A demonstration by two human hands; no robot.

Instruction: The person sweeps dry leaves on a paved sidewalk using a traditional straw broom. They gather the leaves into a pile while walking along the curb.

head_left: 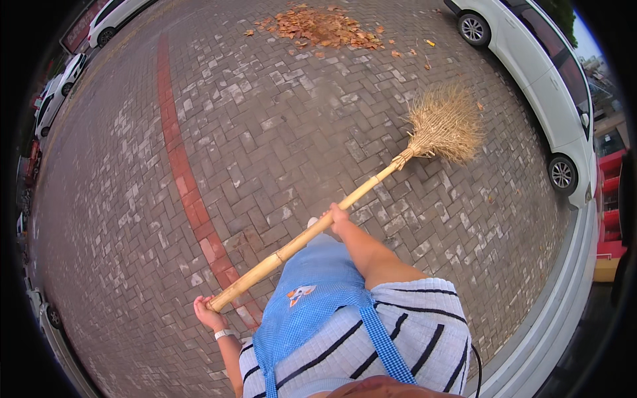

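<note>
A broom with a thick bamboo handle (279,257) lies slantwise across my front, from lower left to upper right. My left hand (210,313) is closed around the handle's butt end. Further up the handle, my right hand (337,217) grips it near the middle. Bound twigs make up the straw-coloured broom head (446,124), fanned out to the right, over or on the paving; I cannot tell whether it touches. A heap of dry brown leaves (325,26) lies on the ground at the far middle, apart from the broom.
Grey brick paving (285,132) spreads all around, crossed by a red brick strip (182,166) on the left. A white car (537,73) stands at the right, near pale steps (551,331). Further parked cars (56,99) line the far left. Several loose leaves (396,54) lie beside the heap.
</note>
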